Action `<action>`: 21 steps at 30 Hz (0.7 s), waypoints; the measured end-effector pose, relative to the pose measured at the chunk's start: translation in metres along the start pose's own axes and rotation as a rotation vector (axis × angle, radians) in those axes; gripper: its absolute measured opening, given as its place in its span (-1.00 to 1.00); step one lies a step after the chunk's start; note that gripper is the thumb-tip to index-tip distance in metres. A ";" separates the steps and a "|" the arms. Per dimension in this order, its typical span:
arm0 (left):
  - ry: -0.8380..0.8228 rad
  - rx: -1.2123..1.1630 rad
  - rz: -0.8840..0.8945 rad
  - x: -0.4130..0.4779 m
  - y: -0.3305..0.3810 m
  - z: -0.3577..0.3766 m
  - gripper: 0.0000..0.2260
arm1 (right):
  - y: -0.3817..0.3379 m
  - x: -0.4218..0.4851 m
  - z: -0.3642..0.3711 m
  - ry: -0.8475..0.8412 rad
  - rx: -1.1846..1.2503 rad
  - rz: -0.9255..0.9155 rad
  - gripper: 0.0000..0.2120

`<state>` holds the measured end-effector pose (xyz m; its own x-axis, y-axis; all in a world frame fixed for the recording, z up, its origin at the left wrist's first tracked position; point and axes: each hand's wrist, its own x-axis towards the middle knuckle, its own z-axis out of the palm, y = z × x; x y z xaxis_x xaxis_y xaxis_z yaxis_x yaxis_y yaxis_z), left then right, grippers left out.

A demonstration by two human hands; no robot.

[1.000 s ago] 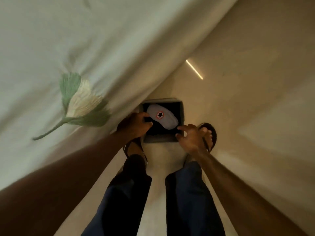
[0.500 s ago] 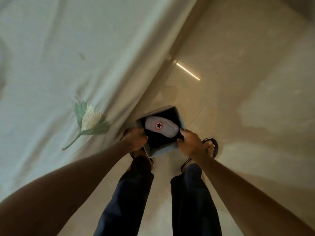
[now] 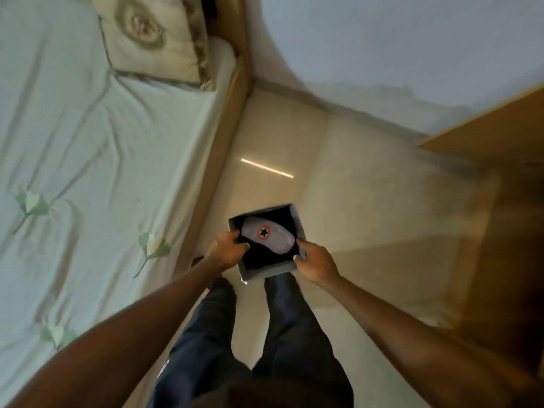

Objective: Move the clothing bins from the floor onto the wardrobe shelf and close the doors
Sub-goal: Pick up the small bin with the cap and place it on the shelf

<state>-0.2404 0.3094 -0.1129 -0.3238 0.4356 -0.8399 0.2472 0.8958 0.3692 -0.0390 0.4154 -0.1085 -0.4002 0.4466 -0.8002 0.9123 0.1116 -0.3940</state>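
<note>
Head view: small grey fabric bin point(image 3: 266, 272) held up in front of the legs, clear of the tiled floor point(image 3: 353, 201), between the bed point(image 3: 88, 142) on the left and a wooden panel point(image 3: 500, 128) on the right. Left hand point(image 3: 226, 250) clamped on the bin's left rim, fingers curled over the edge and down inside. Right hand point(image 3: 316, 263) clamped on the right rim, thumb hooked over the top, remaining fingers hidden behind the wall. Inside the bin, dark folded clothing with a grey cap-like piece point(image 3: 269, 238) on top, marked with a black star in a red ring. Bin tilted a little, near corner lower than the far one.

Step in hand, by the look of it: carrying one bin away from the floor toward the wardrobe. Wooden panel at right possibly the wardrobe's side or an open door; cannot tell which, and no shelf visible. No other bins in sight.

Next move likely calls for a turn to the right, both grips kept firm, bin levelled so the loose grey piece does not slide out, then a raise to shelf height and a push in, base first. Doors to be shut only once every bin is up.
</note>
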 end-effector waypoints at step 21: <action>-0.199 0.652 0.808 -0.036 0.400 0.035 -0.36 | 0.123 -0.127 -0.218 0.782 0.626 0.359 -0.59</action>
<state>-0.0983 0.6491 0.0509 0.2972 0.8062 -0.5115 0.7844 0.0993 0.6123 0.1424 0.5662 0.0430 0.2534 0.8337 -0.4906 0.6697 -0.5172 -0.5329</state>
